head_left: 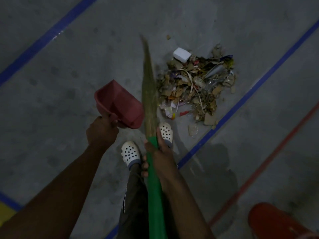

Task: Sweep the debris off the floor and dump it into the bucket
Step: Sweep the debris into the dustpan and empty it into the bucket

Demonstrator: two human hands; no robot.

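Now you're poised to scoop: your left hand (101, 131) grips the red plastic dustpan (119, 104), your right hand (160, 152) wraps the green-handled grass broom (149, 80), so lower the pan beside the heap of leaf-and-paper debris (195, 83) at one o'clock, orange plastic bucket (276, 221) at five.

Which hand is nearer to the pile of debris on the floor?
Right. The right hand, holding the broom, is below-left of the debris pile; the left hand, holding the dustpan, is farther left, beyond the broom.
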